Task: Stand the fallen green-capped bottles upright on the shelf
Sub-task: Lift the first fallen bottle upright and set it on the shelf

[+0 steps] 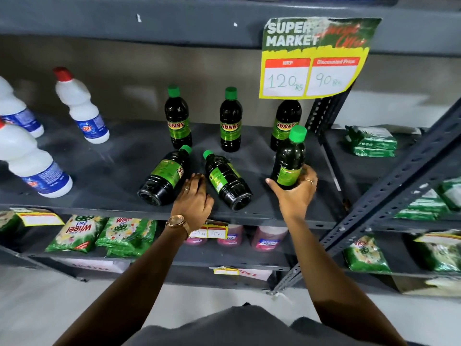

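Observation:
Three dark green-capped bottles stand upright at the back of the grey shelf [112,156]: one at the left [177,118], one in the middle [230,121], one at the right [285,121], its top hidden by a price sign. Two more lie fallen in front: the left fallen bottle [163,176] and the right fallen bottle [227,179], caps pointing back. My left hand [193,199] rests between them, fingers apart, touching the shelf. My right hand [295,191] grips a sixth bottle [289,158] by its lower body, nearly upright, slightly tilted.
White bottles with red caps and blue labels [79,106] stand at the shelf's left. A price sign [311,58] hangs from the shelf above. A perforated metal upright [399,171] slants at the right. Green packets [77,233] and pink containers [269,238] fill the lower shelf.

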A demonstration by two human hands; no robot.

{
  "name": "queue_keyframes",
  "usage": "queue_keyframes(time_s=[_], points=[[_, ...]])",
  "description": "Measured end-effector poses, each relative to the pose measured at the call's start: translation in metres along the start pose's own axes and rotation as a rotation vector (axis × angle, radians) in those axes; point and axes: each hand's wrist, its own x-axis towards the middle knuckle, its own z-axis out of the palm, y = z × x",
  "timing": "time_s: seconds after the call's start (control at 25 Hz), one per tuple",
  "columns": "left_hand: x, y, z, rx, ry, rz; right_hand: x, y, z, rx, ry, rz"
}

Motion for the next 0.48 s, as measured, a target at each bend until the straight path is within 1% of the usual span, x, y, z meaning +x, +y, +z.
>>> queue_keyframes(time_s=[0.04, 0.08, 0.16, 0.2, 0.28, 0.36, 0.4, 0.48], points=[[0.000, 0.001, -0.001, -0.006, -0.003, -0.004, 0.003, -0.004, 0.002, -0.035, 0.032, 0.016], [-0.001, 0.001, -0.001, -0.013, -0.001, -0.007, 0.004, -0.003, 0.003, -0.047, 0.025, 0.013], [-0.002, 0.000, 0.000, -0.015, 0.002, -0.010, -0.002, 0.006, 0.003, 0.016, -0.058, -0.009], [-0.002, 0.000, 0.000, -0.011, 0.006, -0.008, -0.005, 0.008, 0.001, 0.042, -0.074, -0.008], [-0.001, -0.001, 0.001, -0.019, 0.032, -0.003, -0.002, 0.005, 0.004, 0.047, -0.015, 0.024], [-0.001, -0.002, 0.003, -0.021, 0.037, 0.005, 0.005, 0.000, 0.011, -0.032, 0.064, 0.037], [-0.001, -0.003, 0.004, -0.009, 0.036, 0.013, 0.007, -0.002, 0.014, -0.067, 0.068, 0.027], [-0.002, -0.002, 0.004, 0.008, 0.023, 0.030, 0.006, 0.002, 0.012, -0.059, -0.004, -0.022]])
